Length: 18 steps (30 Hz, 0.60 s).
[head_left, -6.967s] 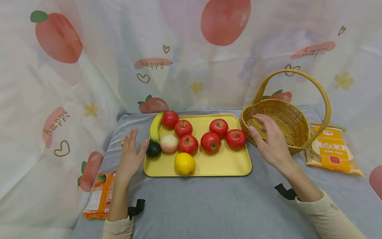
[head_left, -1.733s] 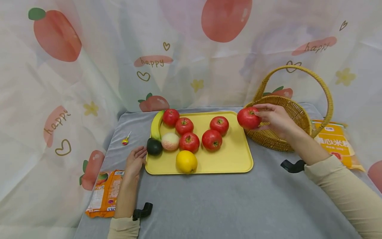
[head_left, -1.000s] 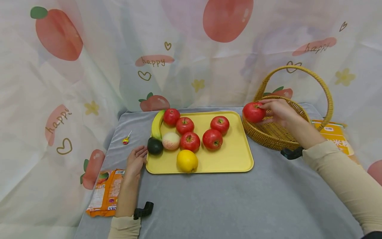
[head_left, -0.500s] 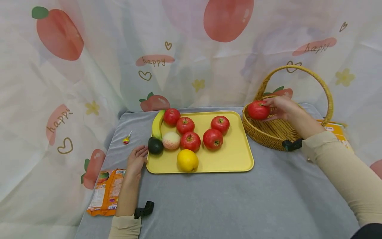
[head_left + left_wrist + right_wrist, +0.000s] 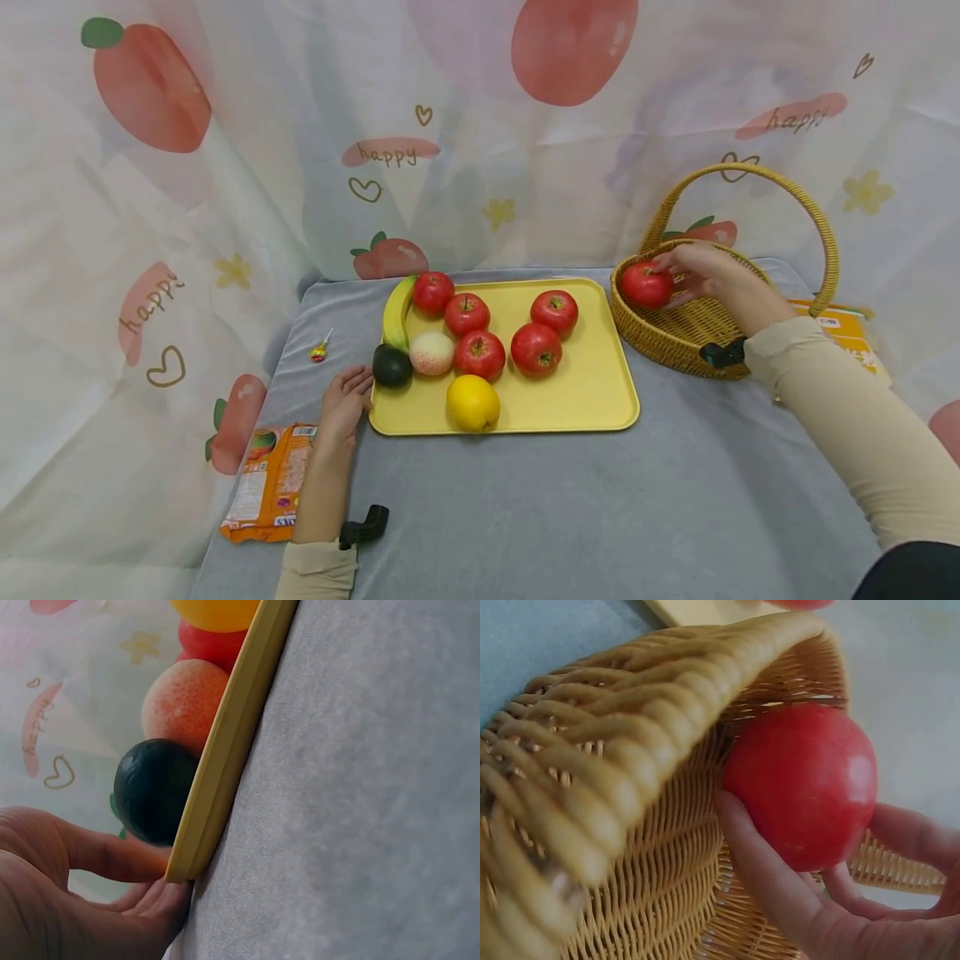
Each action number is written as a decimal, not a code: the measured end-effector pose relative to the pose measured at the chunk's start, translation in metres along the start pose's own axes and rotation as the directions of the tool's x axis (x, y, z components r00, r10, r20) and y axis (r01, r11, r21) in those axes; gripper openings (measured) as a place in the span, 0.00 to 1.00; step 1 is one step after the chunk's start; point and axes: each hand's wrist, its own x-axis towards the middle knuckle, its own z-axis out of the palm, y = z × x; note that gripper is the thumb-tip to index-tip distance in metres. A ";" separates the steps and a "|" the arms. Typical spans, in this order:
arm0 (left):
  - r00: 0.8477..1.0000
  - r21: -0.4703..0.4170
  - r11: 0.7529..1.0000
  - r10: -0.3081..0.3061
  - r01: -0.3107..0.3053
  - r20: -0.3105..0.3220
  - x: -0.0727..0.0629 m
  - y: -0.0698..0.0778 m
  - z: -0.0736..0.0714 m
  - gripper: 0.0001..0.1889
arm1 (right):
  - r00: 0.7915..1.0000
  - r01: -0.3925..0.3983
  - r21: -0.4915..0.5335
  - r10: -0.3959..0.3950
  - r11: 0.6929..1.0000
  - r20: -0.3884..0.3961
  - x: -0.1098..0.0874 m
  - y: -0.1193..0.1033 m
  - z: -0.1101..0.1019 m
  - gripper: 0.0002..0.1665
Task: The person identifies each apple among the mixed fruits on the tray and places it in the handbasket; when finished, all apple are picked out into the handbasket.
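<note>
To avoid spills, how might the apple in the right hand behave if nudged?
The apple looks round, so it would probably roll. Its shiny skin could slip between the fingers. The basket wall beside it may stop it.

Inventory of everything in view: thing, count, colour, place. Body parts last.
Backdrop: 1, white with printed fruit, behind everything
Cloth: 1, grey, under everything
Tray: 1, yellow, centre
Basket: 1, tan, right of tray
Held apple: 1, red, within basket opening
Other apples: 5, red, on tray
Banana: 1, yellow-green, tray left
Avocado: 1, blackish green, tray left
Peach: 1, pale pink, beside avocado
Round fruit: 1, yellow, tray front
Lollipop: 1, red-yellow, left of tray
Packets: 2, orange, far left and behind basket
Black shape: 1, bottom right, unidentifiable
Wrist mounts: 2, black, at wrists
Sleeves: 2, beige, both forearms
Left hand: 1, at tray's left rim
Right hand: 1, gripping held apple
</note>
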 end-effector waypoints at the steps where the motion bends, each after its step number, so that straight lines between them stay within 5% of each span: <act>1: 1.000 -0.002 1.000 0.001 -0.001 0.003 0.000 0.000 0.000 0.42 | 1.000 -0.008 -0.010 0.008 1.000 0.002 0.002 0.001 0.000 0.39; 8: 1.000 -0.004 1.000 0.008 -0.008 0.010 -0.001 0.001 0.002 0.43 | 0.998 -0.057 -0.049 0.059 0.997 0.031 0.014 0.010 -0.003 0.39; 18: 1.000 -0.007 1.000 0.016 -0.016 -0.001 0.001 0.000 0.000 0.42 | 0.994 -0.010 -0.060 0.017 0.998 0.109 0.018 0.018 -0.004 0.39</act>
